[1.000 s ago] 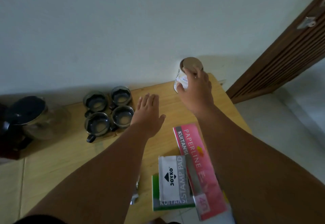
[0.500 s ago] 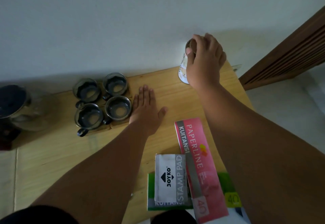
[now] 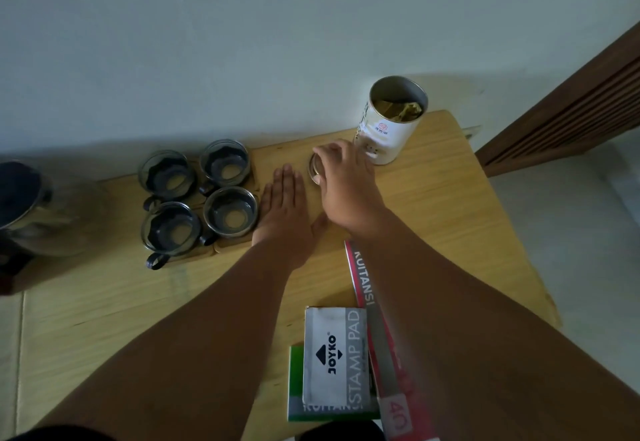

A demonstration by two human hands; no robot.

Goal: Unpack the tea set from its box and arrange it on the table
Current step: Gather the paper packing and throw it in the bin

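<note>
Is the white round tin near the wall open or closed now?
Open. The white round tin has no lid; gold packets show inside. The right hand holds a round lid on the table.

Two bare forearms, no sleeves, left hand (image 3: 284, 212), right hand (image 3: 346, 180)

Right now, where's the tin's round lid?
In the head view the round metal lid lies on the wooden table under the right hand, just left of the open white tea tin and right of the left hand.
</note>
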